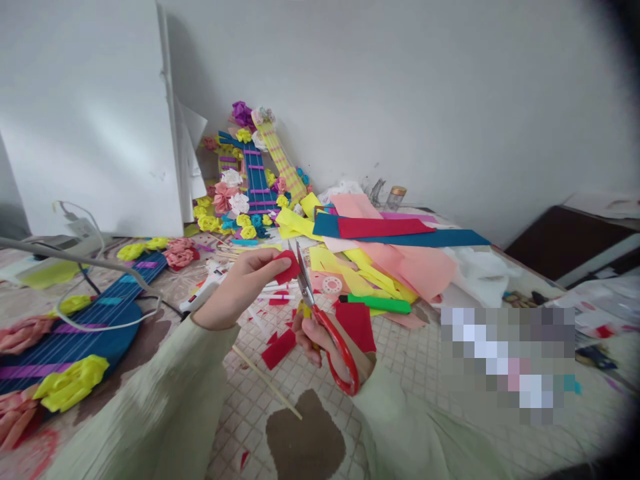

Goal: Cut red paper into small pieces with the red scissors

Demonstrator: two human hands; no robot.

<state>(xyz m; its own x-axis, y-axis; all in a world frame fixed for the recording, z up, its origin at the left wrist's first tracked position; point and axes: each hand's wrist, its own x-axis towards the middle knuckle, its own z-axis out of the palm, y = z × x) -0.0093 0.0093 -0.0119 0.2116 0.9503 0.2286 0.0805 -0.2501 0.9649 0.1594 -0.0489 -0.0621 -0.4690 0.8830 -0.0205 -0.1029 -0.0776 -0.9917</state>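
Observation:
My left hand pinches a small piece of red paper between thumb and fingers, above the middle of the table. In my right hand is a pair of scissors with red handles. Their metal blades point up and away from me, parted a little, right beside the red paper's edge. Whether the blades touch the paper I cannot tell. Below lie a red paper strip and a larger red paper sheet, partly behind my right wrist.
A blue paper guitar with paper flowers lies at left. More decorated guitars lean on the wall. Coloured paper sheets, a green utility knife, a thin stick and a brown scrap lie on the table.

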